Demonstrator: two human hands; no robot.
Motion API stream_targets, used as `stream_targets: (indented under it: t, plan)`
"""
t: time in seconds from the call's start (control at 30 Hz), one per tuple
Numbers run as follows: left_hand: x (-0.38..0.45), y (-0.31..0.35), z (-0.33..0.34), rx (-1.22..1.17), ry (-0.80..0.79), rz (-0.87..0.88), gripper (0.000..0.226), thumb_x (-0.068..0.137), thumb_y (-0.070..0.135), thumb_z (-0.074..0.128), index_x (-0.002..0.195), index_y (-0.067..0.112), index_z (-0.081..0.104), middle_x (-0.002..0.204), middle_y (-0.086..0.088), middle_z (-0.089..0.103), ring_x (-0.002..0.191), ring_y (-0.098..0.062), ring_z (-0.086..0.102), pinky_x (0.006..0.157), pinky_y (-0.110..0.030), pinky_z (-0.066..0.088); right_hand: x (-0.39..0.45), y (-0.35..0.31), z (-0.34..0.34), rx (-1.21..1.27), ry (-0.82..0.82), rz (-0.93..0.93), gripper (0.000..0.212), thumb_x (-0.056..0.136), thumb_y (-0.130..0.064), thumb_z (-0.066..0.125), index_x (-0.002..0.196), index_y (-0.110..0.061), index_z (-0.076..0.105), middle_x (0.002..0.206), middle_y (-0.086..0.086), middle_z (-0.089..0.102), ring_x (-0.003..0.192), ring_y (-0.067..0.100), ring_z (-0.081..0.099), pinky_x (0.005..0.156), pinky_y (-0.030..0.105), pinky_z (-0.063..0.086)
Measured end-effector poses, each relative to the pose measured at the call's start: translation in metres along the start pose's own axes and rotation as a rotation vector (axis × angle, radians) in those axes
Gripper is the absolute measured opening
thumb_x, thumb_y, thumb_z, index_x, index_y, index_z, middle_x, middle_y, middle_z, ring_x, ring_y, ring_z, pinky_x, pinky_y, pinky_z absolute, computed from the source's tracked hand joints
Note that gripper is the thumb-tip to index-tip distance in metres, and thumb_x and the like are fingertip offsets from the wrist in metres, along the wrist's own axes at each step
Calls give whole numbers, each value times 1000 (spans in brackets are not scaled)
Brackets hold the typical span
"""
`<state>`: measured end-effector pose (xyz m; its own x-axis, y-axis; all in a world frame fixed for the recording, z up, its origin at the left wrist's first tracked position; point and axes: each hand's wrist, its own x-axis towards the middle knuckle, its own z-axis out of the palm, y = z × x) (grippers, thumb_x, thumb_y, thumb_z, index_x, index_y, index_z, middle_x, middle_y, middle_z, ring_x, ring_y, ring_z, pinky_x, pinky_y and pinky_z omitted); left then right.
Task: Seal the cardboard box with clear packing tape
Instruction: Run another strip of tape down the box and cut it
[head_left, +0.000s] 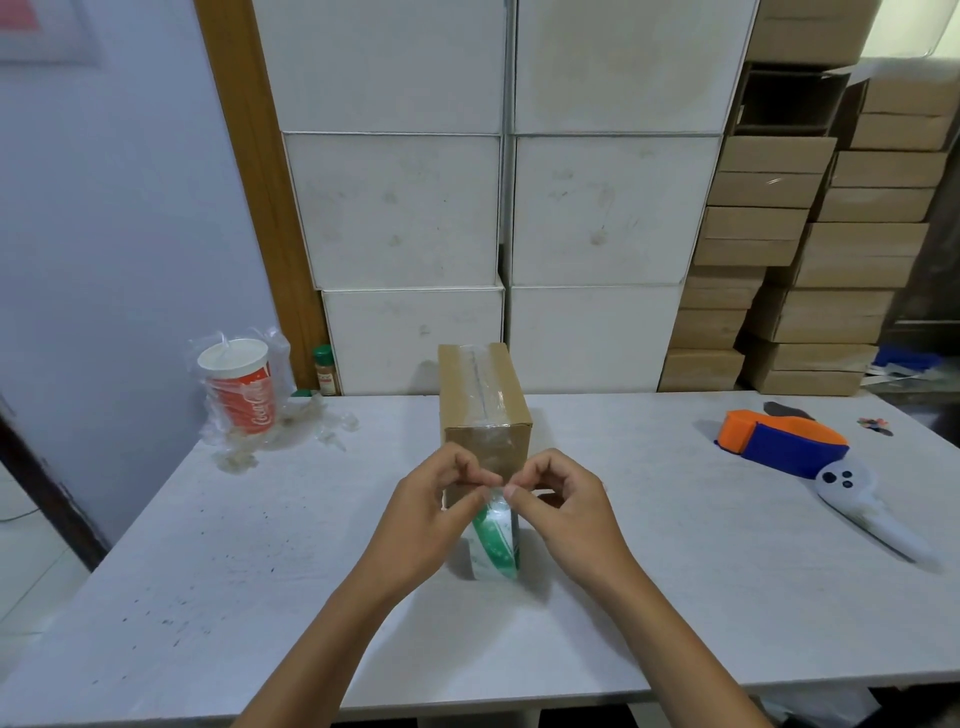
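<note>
A small brown cardboard box (480, 395) stands in the middle of the white table (208, 545), with clear tape running along its top seam and down its near face. In front of it a roll of clear packing tape (496, 545) with a green and white core stands on edge. My left hand (436, 514) and my right hand (566, 514) meet just above the roll, each pinching the clear tape strip between thumb and forefinger, close to the box's near face. The hands hide the lower part of the box.
A red paper cup in a plastic bag (241, 387) and a small spice bottle (325, 370) stand at the back left. An orange and blue tape dispenser (779, 439) and a white controller (862, 506) lie at the right. White and brown boxes are stacked behind the table.
</note>
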<state>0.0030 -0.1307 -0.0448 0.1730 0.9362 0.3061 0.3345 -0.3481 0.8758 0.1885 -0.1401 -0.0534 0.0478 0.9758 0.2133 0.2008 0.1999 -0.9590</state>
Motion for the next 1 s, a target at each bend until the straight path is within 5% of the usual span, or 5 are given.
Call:
stream_targets:
  t: [0.27, 0.43, 0.57, 0.73, 1.0]
  plan:
    - [-2, 2, 2, 10, 11, 23, 32, 95, -3, 72, 98, 28, 73, 101, 4, 83, 96, 0, 74, 72, -1, 47, -7, 4, -3, -61, -54, -16, 32, 84, -11, 79, 105, -32, 67, 102, -6, 69, 99, 10, 68, 83, 28, 61]
    - [-2, 1, 5, -3, 30, 16, 36, 97, 1, 71, 106, 36, 67, 103, 6, 81, 100, -1, 73, 75, -4, 51, -6, 8, -2, -127, -19, -4, 14, 86, -20, 82, 92, -27, 71, 87, -5, 73, 90, 7, 71, 81, 28, 60]
    - [0, 0, 3, -28, 33, 24, 32, 96, 3, 74, 108, 32, 69, 99, 7, 82, 98, -4, 76, 75, -6, 52, -5, 6, 0, -25, -24, 43, 30, 89, -18, 80, 109, -37, 67, 88, 4, 76, 77, 16, 71, 80, 38, 61]
    - [2, -3, 2, 7, 0, 56, 23, 94, 5, 77, 105, 23, 69, 97, 15, 83, 99, -2, 78, 81, -8, 55, -2, 6, 2, -261, 4, -222, 35, 93, -23, 77, 121, -40, 64, 114, -20, 65, 110, 2, 65, 78, 18, 59]
    - [0, -2, 0, 21, 16, 26, 28, 95, 9, 78, 102, 28, 58, 91, 18, 84, 93, 2, 76, 77, -3, 48, 5, 7, -2, -493, -39, -533, 28, 94, -12, 76, 120, -24, 78, 108, -12, 76, 101, 7, 69, 83, 29, 58]
